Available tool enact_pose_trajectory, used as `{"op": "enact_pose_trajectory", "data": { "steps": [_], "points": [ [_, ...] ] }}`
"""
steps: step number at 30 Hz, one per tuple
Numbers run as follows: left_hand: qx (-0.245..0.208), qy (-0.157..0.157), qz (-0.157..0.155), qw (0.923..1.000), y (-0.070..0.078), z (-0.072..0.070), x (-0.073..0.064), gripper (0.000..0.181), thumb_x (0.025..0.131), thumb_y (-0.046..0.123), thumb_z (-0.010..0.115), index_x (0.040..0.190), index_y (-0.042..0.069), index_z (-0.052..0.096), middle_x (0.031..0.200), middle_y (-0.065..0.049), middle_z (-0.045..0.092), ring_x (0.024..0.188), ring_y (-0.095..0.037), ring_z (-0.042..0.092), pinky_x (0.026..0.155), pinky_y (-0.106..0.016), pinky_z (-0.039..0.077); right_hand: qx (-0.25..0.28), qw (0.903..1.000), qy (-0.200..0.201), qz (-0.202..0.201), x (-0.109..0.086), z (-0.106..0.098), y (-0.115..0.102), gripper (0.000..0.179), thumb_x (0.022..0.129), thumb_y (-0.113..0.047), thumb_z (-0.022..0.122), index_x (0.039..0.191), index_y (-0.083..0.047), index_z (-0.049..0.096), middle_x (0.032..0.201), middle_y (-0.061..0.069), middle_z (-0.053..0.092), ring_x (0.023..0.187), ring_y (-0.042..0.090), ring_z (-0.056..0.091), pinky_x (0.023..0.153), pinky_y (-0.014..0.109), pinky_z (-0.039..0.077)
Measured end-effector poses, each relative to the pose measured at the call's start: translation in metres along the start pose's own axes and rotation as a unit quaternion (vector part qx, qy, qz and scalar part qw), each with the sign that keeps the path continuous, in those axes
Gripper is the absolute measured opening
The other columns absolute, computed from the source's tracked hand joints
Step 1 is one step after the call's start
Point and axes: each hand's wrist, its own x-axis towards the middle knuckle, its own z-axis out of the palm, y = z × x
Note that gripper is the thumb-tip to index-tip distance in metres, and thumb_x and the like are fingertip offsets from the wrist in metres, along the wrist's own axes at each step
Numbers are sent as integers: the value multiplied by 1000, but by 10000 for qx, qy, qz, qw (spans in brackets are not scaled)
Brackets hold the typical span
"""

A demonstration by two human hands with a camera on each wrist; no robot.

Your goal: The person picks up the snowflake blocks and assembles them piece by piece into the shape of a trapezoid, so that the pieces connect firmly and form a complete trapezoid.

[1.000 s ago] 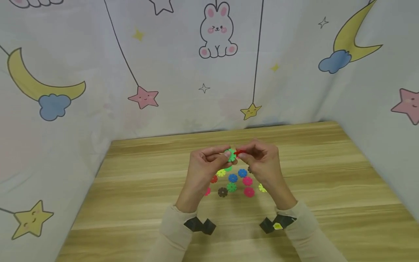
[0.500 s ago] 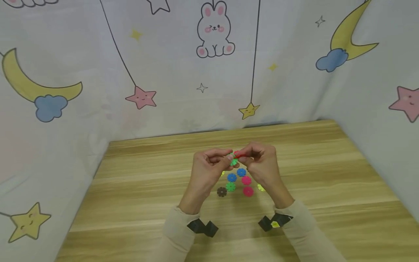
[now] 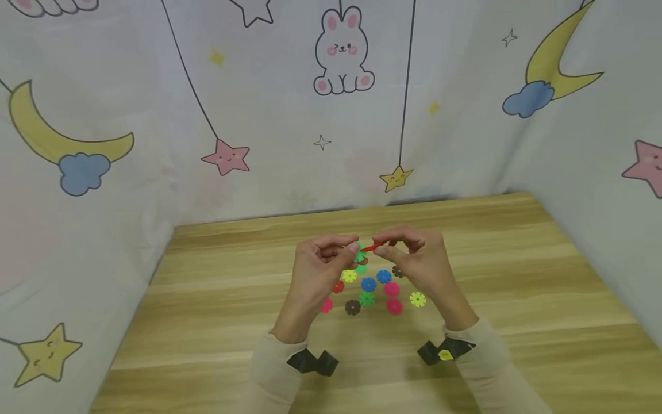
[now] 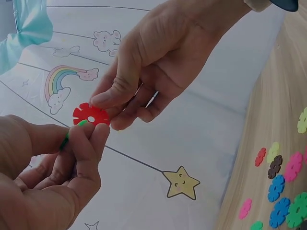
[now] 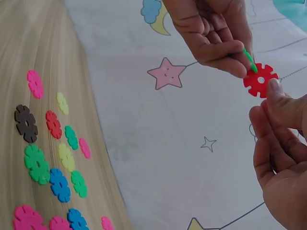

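Above the table, my left hand [image 3: 322, 265] pinches a green notched plastic disc [image 3: 360, 254] between thumb and fingers. Facing it, my right hand [image 3: 421, 259] pinches a red notched disc [image 5: 252, 86] by its edge. In the right wrist view the green disc [image 5: 250, 61] is seen edge-on, its rim right at a notch of the red one, the two standing crosswise. Fingers cover much of the green disc in the left wrist view, where the red disc [image 4: 90, 113] shows its face and centre hole.
Several loose notched discs lie scattered on the wooden table [image 3: 217, 299] below the hands, among them a blue disc [image 3: 369, 284], a brown disc [image 3: 353, 307], a pink disc [image 3: 395, 306] and a yellow disc [image 3: 418, 299]. A printed cloth [image 3: 279, 115] rises behind the table.
The hands have drawn slightly apart since half a second ago, the left one shifting left and the right one right. The green disc has turned away and shows less of its face.
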Motion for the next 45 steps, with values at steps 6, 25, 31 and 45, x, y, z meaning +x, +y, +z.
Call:
{"op": "enact_pose_trajectory", "data": {
  "steps": [6, 25, 31, 45],
  "points": [
    [-140, 89, 72, 9998, 0, -4, 2, 18, 100, 4, 74, 115, -5, 78, 98, -23, 80, 78, -12, 81, 79, -29, 68, 140, 9985, 408, 345, 2, -13, 3, 14, 92, 5, 80, 105, 7, 79, 102, -13, 81, 95, 8, 77, 88, 21, 64],
    [-277, 39, 315, 9991, 1, -9, 4, 21, 101, 4, 72, 118, -8, 76, 86, 3, 82, 79, -11, 82, 77, -27, 68, -396, 9872, 767, 1344, -1, -59, 66, 29, 97, 0, 78, 124, 8, 73, 109, -18, 78, 100, 0, 74, 92, 13, 61],
    [-202, 67, 324, 9992, 2, -11, 3, 22, 101, 5, 73, 119, -8, 75, 85, 4, 81, 79, -12, 82, 77, -29, 68, -802, 9740, 697, 1999, -13, -66, 99, 32, 100, -9, 77, 128, 4, 73, 114, -3, 79, 96, -1, 70, 84, 10, 56],
    [-262, 60, 213, 9994, 2, -14, 5, 22, 102, 5, 72, 120, -8, 74, 85, 7, 82, 79, -11, 81, 78, -29, 68, -1824, 9550, 430, 2299, -27, -73, 138, 30, 98, -12, 80, 127, -4, 76, 117, 20, 77, 87, 6, 64, 72, 14, 52]
  ]
}}
